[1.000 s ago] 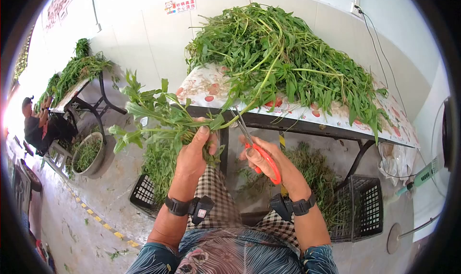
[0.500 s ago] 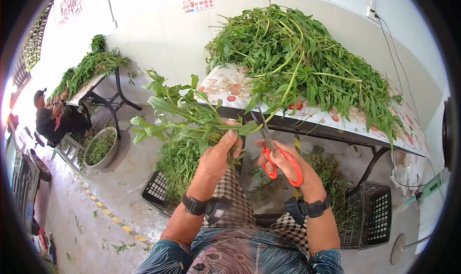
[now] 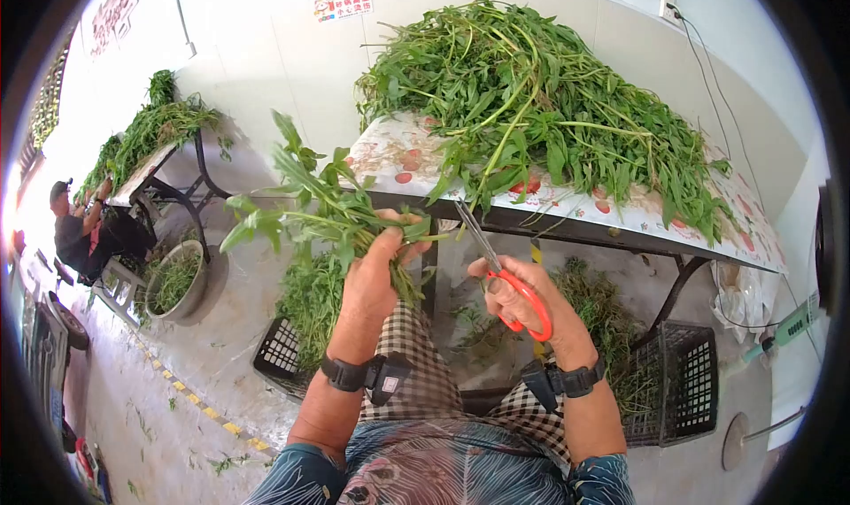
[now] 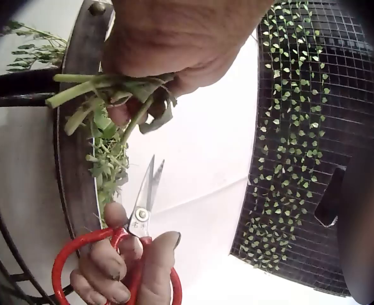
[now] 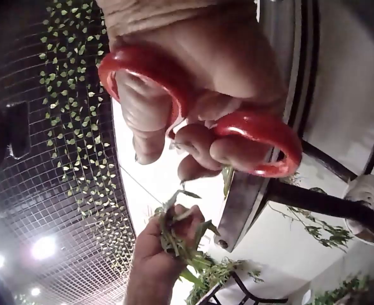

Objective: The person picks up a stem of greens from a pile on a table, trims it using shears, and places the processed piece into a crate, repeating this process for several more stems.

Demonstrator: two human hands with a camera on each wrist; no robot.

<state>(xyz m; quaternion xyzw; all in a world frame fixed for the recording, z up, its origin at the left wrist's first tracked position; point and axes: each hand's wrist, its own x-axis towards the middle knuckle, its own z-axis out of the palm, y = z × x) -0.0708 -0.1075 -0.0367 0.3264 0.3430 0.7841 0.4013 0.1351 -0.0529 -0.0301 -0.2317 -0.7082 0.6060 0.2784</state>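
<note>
The bunch of greens [image 3: 310,211] sits in the curled fingers [image 3: 386,239] of the left hand [image 3: 367,279], leafy tops fanning up and away from the knuckles, cut stem ends poking out on the thumb side toward the scissors [image 3: 498,275]; the left wrist view shows those stubs [image 4: 79,95] uneven, some longer than others, so the trimming of this bunch looks partly done and not finished. The right hand [image 3: 518,306] has its thumb and fingers through the red loops [image 5: 187,108], blades nearly closed with only a narrow gap at the tips, pointing up just beside the stem ends without touching them. Beyond the fingertips the table [image 3: 390,155] carries a large heap of uncut greens [image 3: 549,107], so by my reckoning most of the work remains; below the hands stand black crates [image 3: 673,390] with greens in them, and a person [image 3: 75,231] sits at a far table.

Against half a second ago, the left hand has tilted the bunch more upright and drawn it nearer the body; the scissors have come away from the stems, the blades closing; the long stalk that trailed across the blades is no longer there.
</note>
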